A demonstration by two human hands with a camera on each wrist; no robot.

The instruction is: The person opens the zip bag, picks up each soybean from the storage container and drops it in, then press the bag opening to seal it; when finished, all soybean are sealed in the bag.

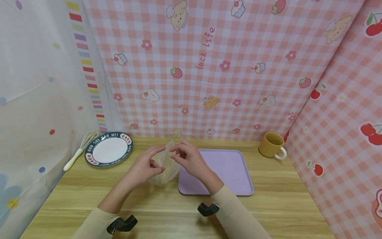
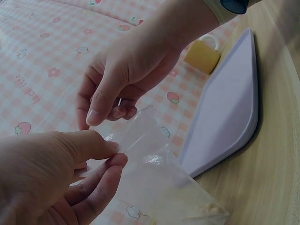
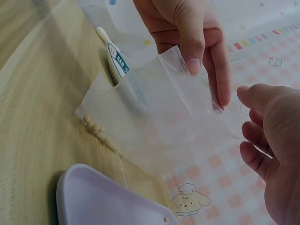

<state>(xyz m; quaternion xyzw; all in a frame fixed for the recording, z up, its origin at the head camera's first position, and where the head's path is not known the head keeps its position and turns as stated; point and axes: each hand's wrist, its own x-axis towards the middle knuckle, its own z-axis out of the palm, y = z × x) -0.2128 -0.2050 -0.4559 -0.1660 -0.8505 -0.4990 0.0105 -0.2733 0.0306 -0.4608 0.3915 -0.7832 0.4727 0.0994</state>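
A clear zip bag [image 3: 140, 108] hangs tilted above the table, with small round beige pieces [image 3: 96, 129] gathered in its lower corner. My left hand [image 1: 147, 167] pinches the bag near its zip edge between thumb and fingers. Close to the bag's upper edge is my right hand [image 1: 191, 159], its fingers loosely bent and nothing visible between thumb and index finger. The lilac tray [image 1: 229, 172] lies right of the bag, partly under the right forearm. A couple of the same beige pieces [image 3: 166, 219] show on the tray in the right wrist view.
A dark-rimmed white plate [image 1: 108, 149] sits at the back left, with a whisk [image 1: 79, 151] beside it. At the back right stands a yellow mug [image 1: 271, 145] with a white handle. Patterned cloth walls [image 1: 191, 83] rise behind and at both sides of the wooden table [image 1: 167, 212].
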